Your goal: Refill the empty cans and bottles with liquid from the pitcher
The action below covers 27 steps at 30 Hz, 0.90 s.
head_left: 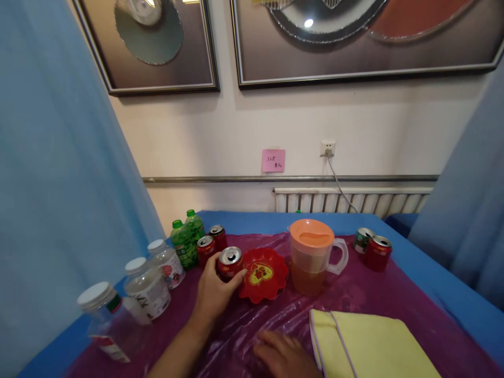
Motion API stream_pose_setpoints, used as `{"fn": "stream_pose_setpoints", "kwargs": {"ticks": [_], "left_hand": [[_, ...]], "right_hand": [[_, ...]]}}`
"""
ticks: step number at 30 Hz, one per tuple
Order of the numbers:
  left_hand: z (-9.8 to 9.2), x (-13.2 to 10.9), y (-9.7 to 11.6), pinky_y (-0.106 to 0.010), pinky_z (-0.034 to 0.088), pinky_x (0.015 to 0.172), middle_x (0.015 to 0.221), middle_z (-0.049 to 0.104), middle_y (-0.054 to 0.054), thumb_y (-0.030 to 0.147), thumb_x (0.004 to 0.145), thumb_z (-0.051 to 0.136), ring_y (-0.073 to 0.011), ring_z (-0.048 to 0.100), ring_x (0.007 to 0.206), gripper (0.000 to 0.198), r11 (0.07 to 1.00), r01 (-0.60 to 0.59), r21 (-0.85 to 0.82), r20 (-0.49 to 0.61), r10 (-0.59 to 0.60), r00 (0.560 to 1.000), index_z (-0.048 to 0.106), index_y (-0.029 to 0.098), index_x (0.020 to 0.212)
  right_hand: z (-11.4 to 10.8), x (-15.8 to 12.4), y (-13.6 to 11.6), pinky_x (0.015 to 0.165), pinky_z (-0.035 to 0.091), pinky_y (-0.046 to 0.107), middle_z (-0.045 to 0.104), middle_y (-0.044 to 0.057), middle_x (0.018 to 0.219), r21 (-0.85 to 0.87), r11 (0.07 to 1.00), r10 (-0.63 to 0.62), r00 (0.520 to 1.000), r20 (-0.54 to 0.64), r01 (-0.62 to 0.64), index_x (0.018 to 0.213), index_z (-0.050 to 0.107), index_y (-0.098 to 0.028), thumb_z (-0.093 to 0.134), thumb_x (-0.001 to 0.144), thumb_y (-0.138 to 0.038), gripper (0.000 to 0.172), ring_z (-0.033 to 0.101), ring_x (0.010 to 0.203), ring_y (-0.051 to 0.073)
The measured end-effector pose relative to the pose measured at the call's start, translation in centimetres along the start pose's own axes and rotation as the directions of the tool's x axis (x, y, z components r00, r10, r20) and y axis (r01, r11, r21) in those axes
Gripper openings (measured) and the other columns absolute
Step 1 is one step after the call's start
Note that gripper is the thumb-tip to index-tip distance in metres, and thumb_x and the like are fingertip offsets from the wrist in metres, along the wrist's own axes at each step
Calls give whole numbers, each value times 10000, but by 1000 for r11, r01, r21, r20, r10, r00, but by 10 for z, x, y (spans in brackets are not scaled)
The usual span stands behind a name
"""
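My left hand [216, 287] is wrapped round a red soda can [230, 264], its silver top facing up. Just right of that can lies a red plate [263, 276] with a scalloped rim and a yellow heart print. Two more cans stand behind my fingers, a red can [206, 250] and a darker red can [218, 237]. Low in the view, my right hand [284, 353] is spread over the purple plastic sheet [232, 336], blurred, with nothing in it. Beside it is a folded yellow cloth [374, 344].
A pitcher [309, 262] with an orange lid holds amber liquid. Green bottles [183, 244] and clear jars with white lids, such as one jar [147, 286], line the left. A green can [363, 240] and a red can [378, 254] stand at right on the blue table [429, 265].
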State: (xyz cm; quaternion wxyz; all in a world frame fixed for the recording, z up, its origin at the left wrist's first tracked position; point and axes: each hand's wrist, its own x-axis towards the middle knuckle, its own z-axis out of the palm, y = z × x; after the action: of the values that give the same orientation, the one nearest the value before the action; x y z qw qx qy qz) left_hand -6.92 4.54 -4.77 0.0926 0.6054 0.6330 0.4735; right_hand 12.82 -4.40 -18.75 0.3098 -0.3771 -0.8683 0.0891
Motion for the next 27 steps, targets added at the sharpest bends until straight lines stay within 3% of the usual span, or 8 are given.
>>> {"fn": "stream_pose_setpoints", "kwargs": {"ticks": [2,6,10,12,17,20,23,27], "left_hand": [[10,-2,14,-440,578,845,1037,719,-77,529,630,781,-291,717,935,598,998,-44,-48,80,47,996,570,214,1092],[33,4,21,-443,576,858,1038,711,-89,492,627,784,-282,718,931,600,976,-14,-217,155,48,987,535,194,1084],[53,16,12,-478,541,958,1176,683,-136,473,603,800,-299,697,1060,741,932,31,-361,197,44,979,487,184,1209],[59,22,7,-483,533,971,1198,678,-138,469,634,777,-296,694,1078,717,924,41,-380,216,46,975,486,187,1225],[65,30,0,-467,562,903,1080,728,-110,480,649,755,-291,720,976,626,894,141,-425,343,14,939,539,179,1153],[67,31,-4,-444,575,869,1014,747,-82,482,629,776,-286,725,938,574,852,214,-478,416,5,909,571,189,1078],[71,33,-10,-448,557,908,1040,735,-82,476,586,814,-293,713,974,605,837,196,-512,363,4,932,565,196,1061],[77,36,-23,-466,520,975,1149,695,-118,521,573,827,-305,686,1053,749,850,153,-505,309,12,951,519,189,1171]], "right_hand": [[-40,7,4,991,533,349,579,93,1444,60,998,18,999,52,-21,1397,556,-268,733,842,-454,612,615,1234,264],[-86,4,12,1071,482,347,542,110,1476,127,984,130,991,-11,-128,1377,573,-235,659,870,-271,515,554,1319,235],[-100,-19,35,1034,515,339,621,121,1381,96,975,218,954,-204,-202,1270,642,-233,600,893,-219,380,606,1264,225],[-110,-31,49,995,544,335,644,123,1348,68,969,246,934,-260,-237,1246,659,-241,582,917,-242,338,628,1235,230],[-132,-50,73,843,614,316,684,121,1286,65,920,386,858,-340,-388,1187,699,-254,569,949,-339,284,683,1144,246],[-133,-52,81,894,598,343,694,112,1267,85,895,436,820,-371,-437,1151,719,-252,580,930,-352,280,676,1152,257],[-134,-45,90,989,548,391,673,106,1296,131,858,499,748,-438,-496,1181,696,-244,574,922,-375,315,641,1200,267],[-147,-22,110,966,528,417,669,115,1255,240,802,581,619,-528,-547,1205,630,-218,579,909,-466,390,632,1167,279]]}}
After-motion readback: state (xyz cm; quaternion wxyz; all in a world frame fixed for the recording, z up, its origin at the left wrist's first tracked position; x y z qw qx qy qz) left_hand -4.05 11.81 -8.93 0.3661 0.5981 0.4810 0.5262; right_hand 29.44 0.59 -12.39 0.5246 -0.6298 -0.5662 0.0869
